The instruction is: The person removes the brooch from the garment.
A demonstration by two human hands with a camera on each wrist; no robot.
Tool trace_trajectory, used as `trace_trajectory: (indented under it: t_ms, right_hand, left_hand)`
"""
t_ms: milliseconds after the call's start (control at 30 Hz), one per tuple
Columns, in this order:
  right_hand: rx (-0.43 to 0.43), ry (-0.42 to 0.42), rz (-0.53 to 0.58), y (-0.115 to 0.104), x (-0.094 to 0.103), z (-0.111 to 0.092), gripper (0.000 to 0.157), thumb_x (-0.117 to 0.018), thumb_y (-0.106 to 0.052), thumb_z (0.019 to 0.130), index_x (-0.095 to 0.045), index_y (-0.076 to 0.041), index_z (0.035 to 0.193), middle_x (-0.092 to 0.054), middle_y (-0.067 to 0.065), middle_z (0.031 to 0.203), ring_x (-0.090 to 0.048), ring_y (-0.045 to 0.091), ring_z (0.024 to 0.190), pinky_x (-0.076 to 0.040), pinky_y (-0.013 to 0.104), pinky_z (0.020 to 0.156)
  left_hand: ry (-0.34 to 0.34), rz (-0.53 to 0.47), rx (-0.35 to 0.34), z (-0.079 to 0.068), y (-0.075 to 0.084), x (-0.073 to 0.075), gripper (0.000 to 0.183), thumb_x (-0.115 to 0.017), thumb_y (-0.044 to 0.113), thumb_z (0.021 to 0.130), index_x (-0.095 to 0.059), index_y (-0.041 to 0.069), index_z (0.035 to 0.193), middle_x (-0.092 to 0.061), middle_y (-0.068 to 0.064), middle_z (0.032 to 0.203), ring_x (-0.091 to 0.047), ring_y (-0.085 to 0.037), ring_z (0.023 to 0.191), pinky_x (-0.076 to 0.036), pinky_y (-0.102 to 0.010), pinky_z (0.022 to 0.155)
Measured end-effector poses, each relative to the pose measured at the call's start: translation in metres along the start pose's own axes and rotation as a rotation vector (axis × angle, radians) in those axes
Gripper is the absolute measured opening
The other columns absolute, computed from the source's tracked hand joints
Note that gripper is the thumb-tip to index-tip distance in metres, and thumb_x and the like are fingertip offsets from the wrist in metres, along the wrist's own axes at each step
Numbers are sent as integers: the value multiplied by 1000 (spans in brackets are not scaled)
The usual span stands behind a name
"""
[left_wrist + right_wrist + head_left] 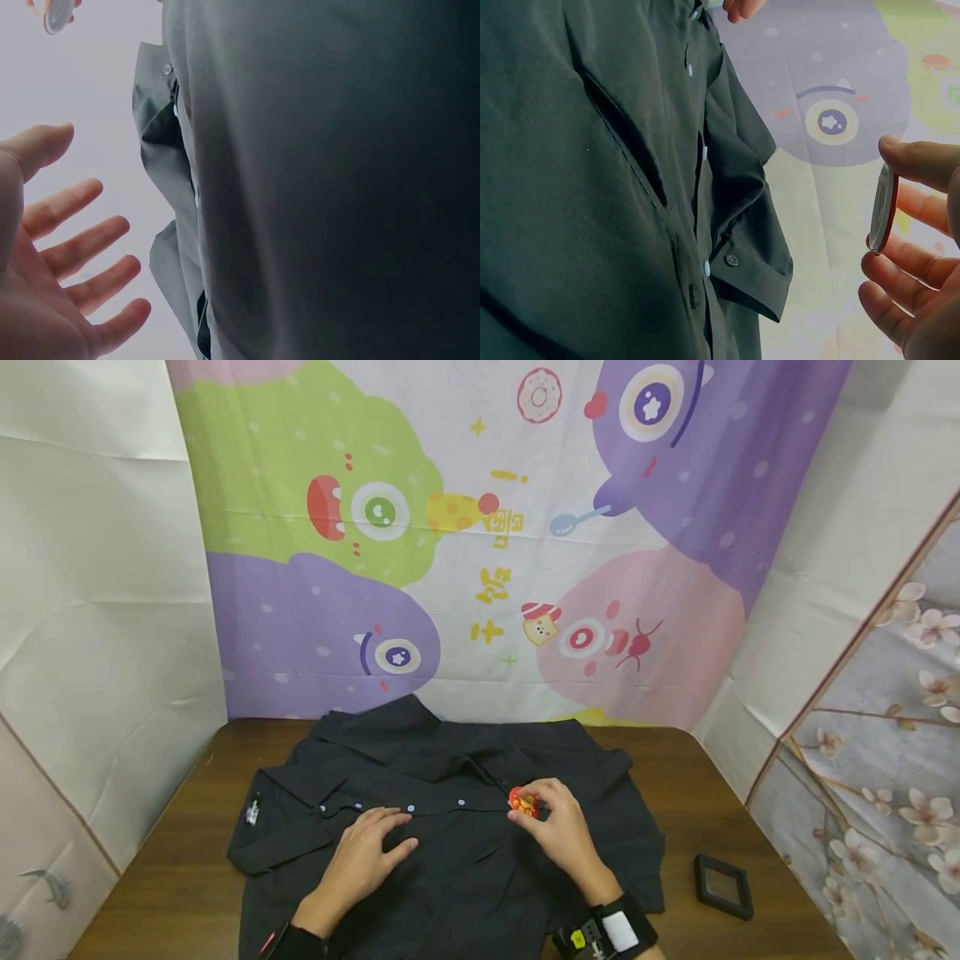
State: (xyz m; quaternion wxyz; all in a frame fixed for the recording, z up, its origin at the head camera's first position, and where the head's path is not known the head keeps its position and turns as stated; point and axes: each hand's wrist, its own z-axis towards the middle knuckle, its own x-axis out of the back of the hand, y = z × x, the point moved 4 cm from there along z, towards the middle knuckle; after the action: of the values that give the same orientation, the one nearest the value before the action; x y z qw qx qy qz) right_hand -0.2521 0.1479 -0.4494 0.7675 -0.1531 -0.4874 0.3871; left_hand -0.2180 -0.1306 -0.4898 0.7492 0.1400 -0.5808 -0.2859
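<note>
A dark button-up shirt [457, 860] lies spread over the table, with a row of pale buttons running across it in the head view. My right hand [558, 831] pinches a round, flat red-and-gold disc [523, 802] between thumb and fingers, above the shirt's button line. From the right wrist, the disc [883, 210] shows edge-on, with a silvery back and a red rim. My left hand [365, 850] holds nothing; its fingers are spread over the shirt beside the left buttons. In the left wrist view, the fingers of this hand [52, 270] are parted and relaxed.
A small black square frame [703, 883] lies on the brown wooden table [165, 835], right of the shirt. Behind the table hangs a cartoon-printed cloth [480, 685], with pale panels at both sides. A white label [252, 811] shows on the shirt's left part.
</note>
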Motion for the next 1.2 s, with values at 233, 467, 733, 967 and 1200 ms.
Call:
trace_trajectory:
  t_ms: [233,467,733,967,1200]
  right_hand:
    - [-14,-4,1,1,1,-3,27,-87,-17,71,-73,-13,94,-66,4,100,-60,18,91,-53,30,76]
    - [-17,3,0,3,5,-2,28,-87,-16,70,-73,-12,94,-66,4,99,-60,17,89,-53,30,75]
    - [-8,16,-10,7,11,1,28,-88,-16,70,-74,-12,94,-66,5,99,-61,18,90,-54,35,75]
    - [-4,28,-12,7,17,0,30,-88,-16,69,-73,-11,95,-66,6,99,-61,19,89,-55,39,75]
    - [-19,40,-13,11,21,-2,30,-88,-15,69,-73,-11,95,-66,6,99,-62,20,90,-55,37,75]
  left_hand:
    - [14,12,-2,-2,-3,2,37,-74,29,85,-70,11,116,-66,-11,124,-56,-34,123,-44,-60,97]
    - [-16,12,22,-2,-5,0,36,-73,30,86,-70,11,116,-65,-11,126,-55,-35,124,-42,-61,98]
    - [-10,12,17,-1,-4,0,36,-73,29,86,-70,10,116,-65,-12,126,-55,-35,124,-42,-61,99]
    - [-19,7,29,-1,-3,3,37,-73,29,86,-69,9,117,-64,-13,128,-53,-36,126,-41,-62,100]
    - [-44,-5,50,-2,-2,2,38,-72,30,87,-68,9,119,-62,-15,131,-50,-38,129,-38,-63,102]
